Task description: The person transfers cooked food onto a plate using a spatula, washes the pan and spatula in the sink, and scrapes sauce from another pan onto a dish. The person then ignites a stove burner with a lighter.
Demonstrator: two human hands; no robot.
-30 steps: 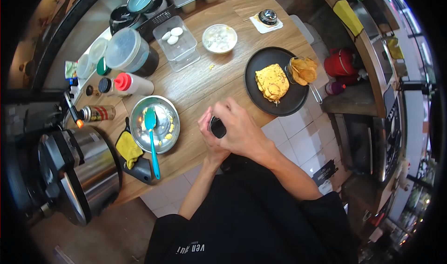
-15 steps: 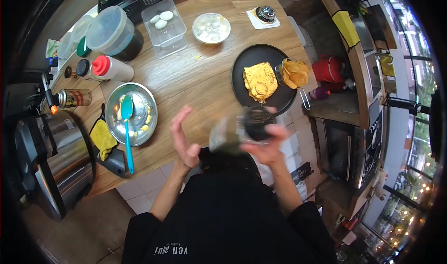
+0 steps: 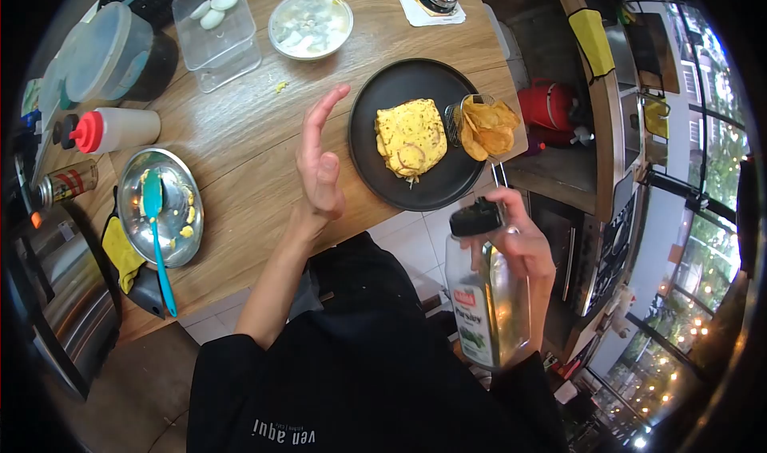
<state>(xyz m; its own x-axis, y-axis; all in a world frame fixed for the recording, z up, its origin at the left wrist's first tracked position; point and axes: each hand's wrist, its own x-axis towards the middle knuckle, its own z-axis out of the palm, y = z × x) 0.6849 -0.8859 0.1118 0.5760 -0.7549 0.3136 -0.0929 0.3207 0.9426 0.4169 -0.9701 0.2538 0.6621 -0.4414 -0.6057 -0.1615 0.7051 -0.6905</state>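
Note:
My right hand (image 3: 527, 249) is wrapped round a clear parsley jar (image 3: 487, 325) with a black lid, in front of the table edge. The jar stands roughly upright with its label facing left, and some of its contents show dimly. My left hand (image 3: 321, 169) is open and empty, fingers stretched out, over the wood beside the dark plate (image 3: 363, 153). On that plate lies a folded yellow omelette (image 3: 411, 137). A small wire basket of chips (image 3: 485, 125) sits at the plate's right side.
A metal bowl (image 3: 192, 213) with a teal spatula (image 3: 160, 253) stands on the left. Farther back are a squeeze bottle (image 3: 128, 129), a plastic box with eggs (image 3: 232, 61) and a lidded tub (image 3: 310, 25). A pressure cooker (image 3: 48, 293) stands near the front left.
The jar in my right hand has moved right and turned from a blurred, tilted pose to nearly upright. My left hand has risen toward the plate. The view has shifted to the right.

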